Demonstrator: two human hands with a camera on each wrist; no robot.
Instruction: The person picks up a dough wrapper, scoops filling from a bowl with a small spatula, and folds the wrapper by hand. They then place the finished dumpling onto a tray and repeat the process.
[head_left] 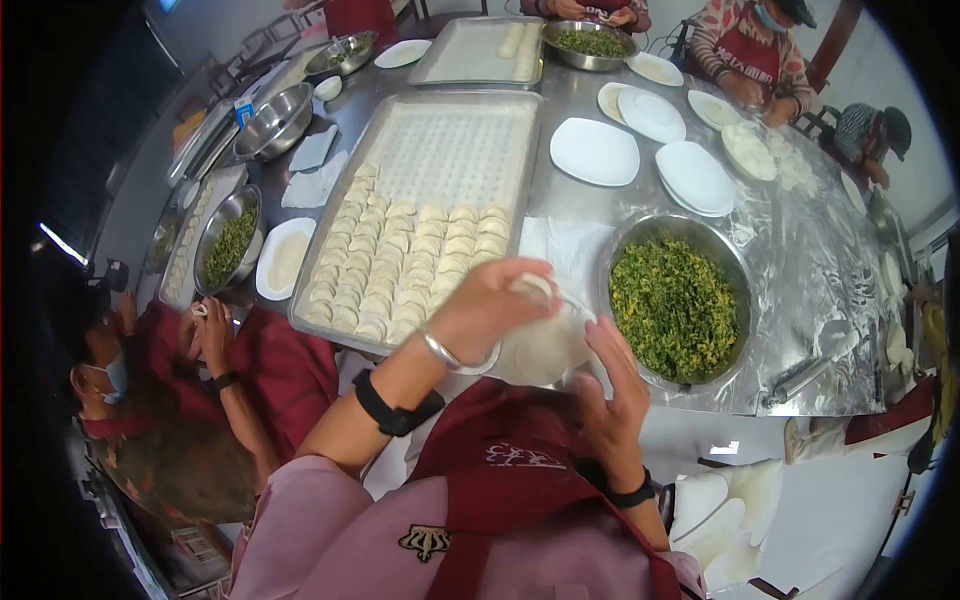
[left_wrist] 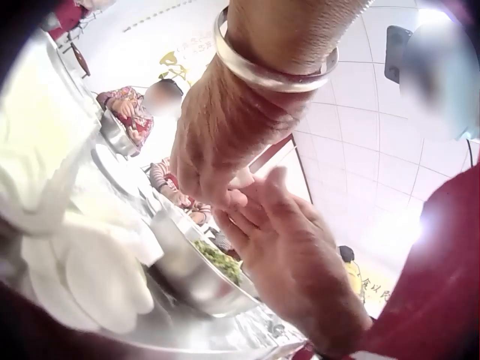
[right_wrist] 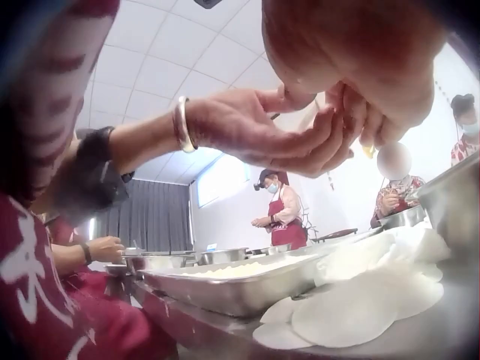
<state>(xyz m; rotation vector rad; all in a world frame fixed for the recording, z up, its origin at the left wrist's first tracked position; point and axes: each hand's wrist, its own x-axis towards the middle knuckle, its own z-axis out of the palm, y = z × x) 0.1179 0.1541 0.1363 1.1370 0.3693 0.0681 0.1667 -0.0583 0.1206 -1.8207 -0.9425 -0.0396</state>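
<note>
My left hand (head_left: 490, 312), a silver bangle at its wrist, holds a small pale dough piece, seemingly a dumpling (head_left: 535, 286), between curled fingers and thumb. Little of the dough shows in the left wrist view, where the fingers cover it. Facing it, my right hand (head_left: 615, 385) has its fingers extended and its thumb apart, fingertips close to the left hand. Below both hands lie round dough wrappers (head_left: 540, 352), also seen as a white stack of wrappers (right_wrist: 345, 311) in the right wrist view. Right of them stands a steel bowl (head_left: 745, 290) of chopped green and yellow filling (head_left: 675, 305).
A large metal tray (head_left: 535, 110) holds rows of dumplings (head_left: 385, 270). White plates (head_left: 594, 152) stand beyond it. A second filling bowl (head_left: 255, 240) and a plate (head_left: 285, 258) are at left, near a seated person (head_left: 170, 420). Flour and a rolling pin (head_left: 815, 368) lie at right.
</note>
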